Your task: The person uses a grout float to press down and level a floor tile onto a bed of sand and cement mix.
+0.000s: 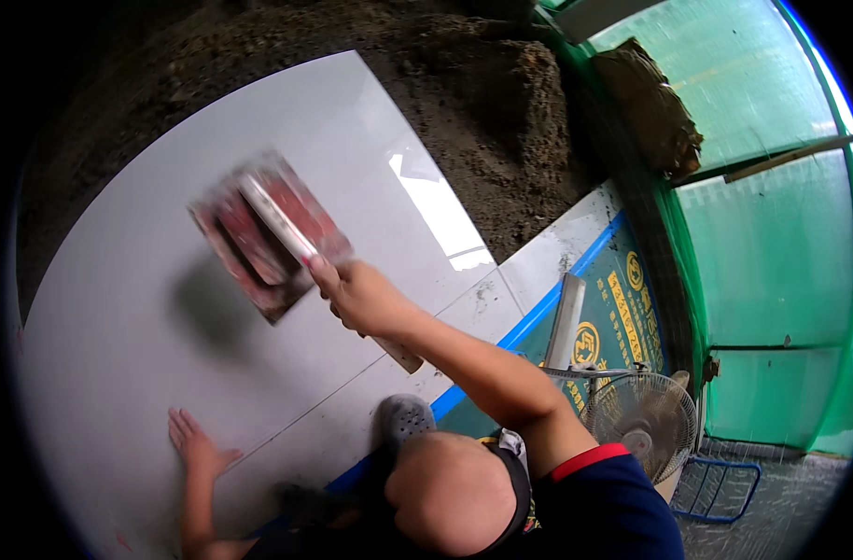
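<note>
My right hand [366, 297] is closed round the long pale handle of a tamper with a rectangular red plate [300, 210], smeared with grey dirt. The plate is blurred and tilted, held above a large glossy white floor tile [165, 308], and a dark shadow lies below it. The handle's butt end sticks out behind my fist. At the lower left, my left hand [198, 446] lies flat on the white tiling, close to a joint line, fingers apart and holding nothing.
Loose brown mortar and soil [473, 103] lie beyond the tile's far edge. On the right are green printed floor covering [632, 289] with blue tape, a metal straightedge [565, 322], a fan [641, 425] and green netting [772, 252]. A grey clog [405, 420] stands near my knee.
</note>
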The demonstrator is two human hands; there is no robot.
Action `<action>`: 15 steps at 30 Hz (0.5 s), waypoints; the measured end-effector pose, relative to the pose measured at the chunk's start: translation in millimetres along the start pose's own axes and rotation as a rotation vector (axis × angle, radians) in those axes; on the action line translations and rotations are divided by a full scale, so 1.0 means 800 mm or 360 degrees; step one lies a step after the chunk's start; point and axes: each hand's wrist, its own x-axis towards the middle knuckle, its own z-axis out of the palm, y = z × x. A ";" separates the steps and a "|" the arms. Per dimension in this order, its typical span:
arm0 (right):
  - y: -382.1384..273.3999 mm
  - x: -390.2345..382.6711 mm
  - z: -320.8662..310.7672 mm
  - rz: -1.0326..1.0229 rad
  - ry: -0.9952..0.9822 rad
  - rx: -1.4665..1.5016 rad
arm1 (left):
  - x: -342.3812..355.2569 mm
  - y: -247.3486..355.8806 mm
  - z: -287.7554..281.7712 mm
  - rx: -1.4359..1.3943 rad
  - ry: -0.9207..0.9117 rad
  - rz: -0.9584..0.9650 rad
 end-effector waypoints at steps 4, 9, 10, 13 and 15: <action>-0.103 -0.036 -0.078 -0.0643 0.0334 0.0136 | -0.006 -0.015 0.007 -0.0048 0.0041 0.0011; -0.051 0.017 -0.051 -0.0937 0.1000 0.0144 | 0.005 -0.001 -0.008 -0.0033 -0.0101 0.0101; -0.012 0.037 -0.031 -0.0661 0.0881 0.0024 | 0.021 -0.004 -0.011 0.0038 -0.0173 0.0149; 0.107 0.127 0.023 0.0096 0.0347 -0.0334 | 0.074 -0.006 -0.040 0.0203 -0.0424 0.0189; 0.072 0.155 0.072 0.0145 0.0051 -0.0353 | 0.135 -0.059 -0.058 0.0259 -0.0493 0.0037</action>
